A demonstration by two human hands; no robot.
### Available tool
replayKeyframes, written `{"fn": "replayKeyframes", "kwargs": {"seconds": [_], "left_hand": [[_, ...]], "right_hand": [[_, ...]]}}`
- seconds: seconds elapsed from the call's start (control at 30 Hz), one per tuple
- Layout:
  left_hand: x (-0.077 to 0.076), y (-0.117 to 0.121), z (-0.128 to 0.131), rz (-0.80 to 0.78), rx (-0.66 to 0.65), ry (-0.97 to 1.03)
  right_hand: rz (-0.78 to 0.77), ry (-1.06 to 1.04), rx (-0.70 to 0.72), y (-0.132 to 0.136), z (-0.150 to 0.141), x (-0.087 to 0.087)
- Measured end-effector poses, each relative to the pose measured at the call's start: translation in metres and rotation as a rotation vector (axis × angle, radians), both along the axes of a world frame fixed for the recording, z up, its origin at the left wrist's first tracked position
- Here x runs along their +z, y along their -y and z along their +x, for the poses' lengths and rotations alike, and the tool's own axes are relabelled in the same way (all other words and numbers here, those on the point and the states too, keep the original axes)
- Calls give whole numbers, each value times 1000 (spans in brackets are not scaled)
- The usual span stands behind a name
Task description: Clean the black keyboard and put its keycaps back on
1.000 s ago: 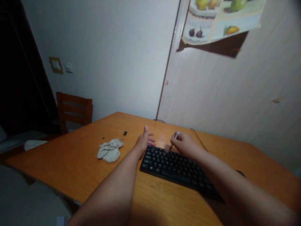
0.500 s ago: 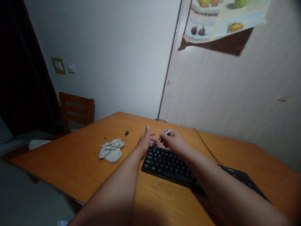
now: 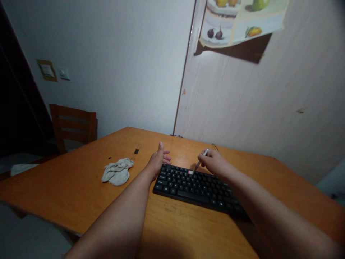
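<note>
A black keyboard [image 3: 185, 183] lies on the wooden table. My left hand [image 3: 159, 161] rests at its far left corner, thumb up and fingers stretched out, holding nothing. With fingers pinched, my right hand [image 3: 211, 160] grips a slim white-handled brush [image 3: 199, 162] above the back rows of keys. The brush slants down to the left, and its pale pinkish tip meets the keys left of the keyboard's middle. My right forearm hides the right end of the keyboard.
A crumpled greyish cloth [image 3: 117, 172] lies on the table [image 3: 161, 230] to the left, near a small black piece [image 3: 136, 151]. A thin cable [image 3: 215, 146] runs behind the keyboard. Beyond the table's left side stands a wooden chair [image 3: 74, 124]; a wall [image 3: 129, 72] rises behind.
My right hand has moved the brush rightward along the keyboard, from its left corner by my left hand to the keys nearer the middle. My left hand stays at the corner. The view has shifted right.
</note>
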State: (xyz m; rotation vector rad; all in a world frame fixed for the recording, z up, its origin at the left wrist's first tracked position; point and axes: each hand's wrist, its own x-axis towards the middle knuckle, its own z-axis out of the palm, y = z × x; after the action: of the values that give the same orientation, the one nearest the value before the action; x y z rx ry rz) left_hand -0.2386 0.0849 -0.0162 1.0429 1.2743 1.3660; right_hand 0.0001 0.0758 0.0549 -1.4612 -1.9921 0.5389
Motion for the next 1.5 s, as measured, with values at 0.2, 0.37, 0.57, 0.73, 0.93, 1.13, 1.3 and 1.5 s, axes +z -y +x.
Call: {"fn": "replayKeyframes", "kwargs": {"seconds": [0.2,0.37,0.57,0.73,0.93,1.13,1.3,1.5], "left_hand": [[2,3,-1,3,-22,3],[3,2,0,-5,-18,-2],[3,3,1,-1,-11,1],[1,1,2,-6,-4,-2],[-7,-5,-1,9,21,-4],[-8,-5,-1,10,27,-26],[-4,-2,2,-8,16,9],[0,0,0,-2,14,-22]], "right_hand": [[-12,148,-114,0,42,10],[55,45,-140,-1,53,27],[-77,-456,5,1,1,20],[-128,-539,126,1,-50,4],[-125,-495,192,-4,-81,-7],[-88,-299,238,-12,-80,-10],[-127,-240,257,-10,-62,-1],[-177,-214,209,-10,-28,7]]}}
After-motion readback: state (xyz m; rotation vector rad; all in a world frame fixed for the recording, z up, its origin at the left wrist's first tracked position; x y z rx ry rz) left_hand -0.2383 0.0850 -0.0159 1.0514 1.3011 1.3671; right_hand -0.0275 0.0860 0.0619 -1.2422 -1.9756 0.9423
